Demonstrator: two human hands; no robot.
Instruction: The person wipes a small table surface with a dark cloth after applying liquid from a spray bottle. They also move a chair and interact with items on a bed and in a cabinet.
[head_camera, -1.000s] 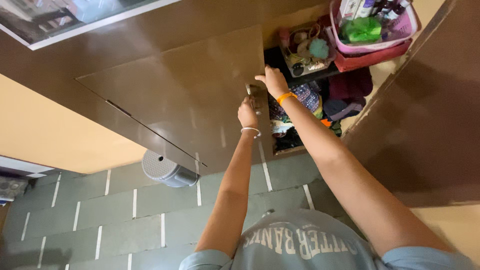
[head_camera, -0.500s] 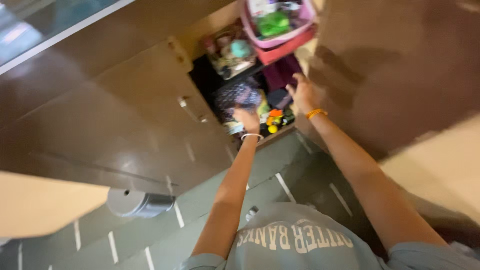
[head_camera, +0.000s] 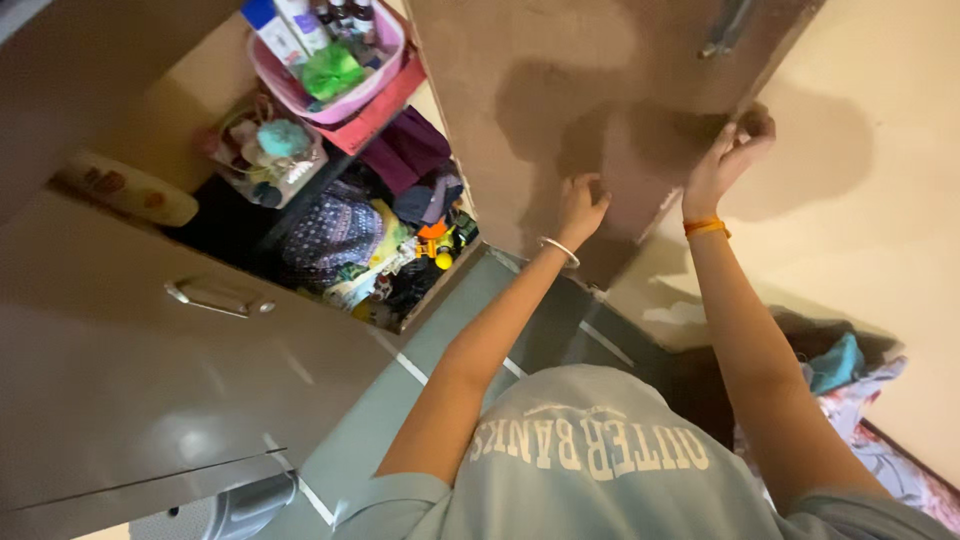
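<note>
The brown right cupboard door stands swung wide open against the cream wall. My right hand, with an orange band on the wrist, grips that door's outer edge. My left hand, wearing a silver bangle, rests with curled fingers against the door's face near its lower corner. The open cupboard shows a pile of folded clothes and a small orange and yellow toy on the low shelf.
A pink basket of bottles sits on a red tray on the upper shelf, beside a clear box of trinkets. The left door with its metal handle is nearly shut. Crumpled cloth lies by the wall at right.
Both hands left the left door's handle area and moved right to the right door. The right door has swung further open, and the view has turned right.
</note>
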